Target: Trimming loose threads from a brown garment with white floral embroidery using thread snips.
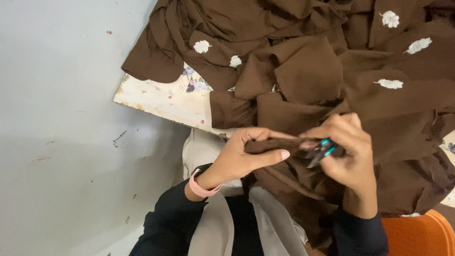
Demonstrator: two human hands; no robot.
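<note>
Pinching a folded edge of the dark brown cotton-like cloth with white embroidered flowers (303, 80), my left hand (241, 156) had its thumb laid flat along the underside of the fold and its fingers curled over the top, closed tight on the fabric. Just past the thumb tip, my right hand (348, 151) met the same fold; its fingers were wrapped shut around a small thread snipper with teal handles and dark metal blades (322, 150), whose tip pointed down toward the thumb of the other hand and touched or nearly touched the cloth there. I could not tell whether the blades were parted. Beyond the knuckles of both hands the rest of the cloth lay heaped over a cream table top with a faded floral print (161, 97). A pink wristband (201, 187) sat behind the left palm, and an orange plastic chair (417, 234) showed beside the right forearm.
</note>
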